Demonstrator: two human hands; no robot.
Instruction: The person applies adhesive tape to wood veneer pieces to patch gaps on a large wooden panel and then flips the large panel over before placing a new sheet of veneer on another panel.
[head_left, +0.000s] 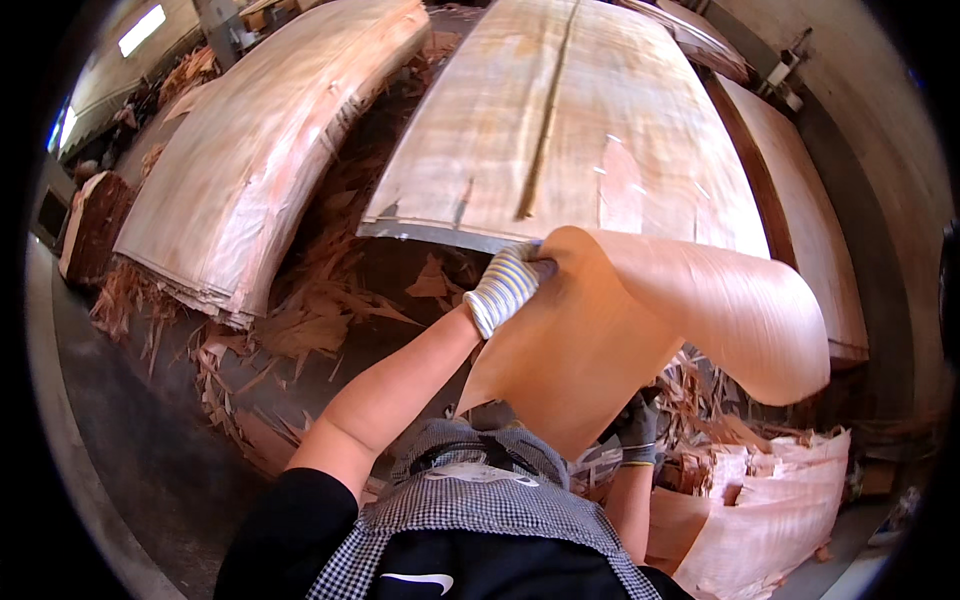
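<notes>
My left hand (507,286), in a striped knit glove, is closed on the upper left edge of a thin tan wood veneer sheet (585,335). The sheet hangs in front of me, and its right part curls over into a wide loose roll. Low on the right is my right hand (637,432) in a dark grey glove, beside the sheet's lower edge. Its fingers are mostly hidden, so whether they grip anything does not show. Just beyond the sheet lies a broad stack of veneer (630,120) with a dark lengthwise strip on top.
Another tall veneer stack (250,150) stands to the left, and a further one (800,200) along the right wall. Torn veneer scraps (320,315) litter the floor between the stacks. A bundle of short veneer pieces (765,510) sits near me at the lower right.
</notes>
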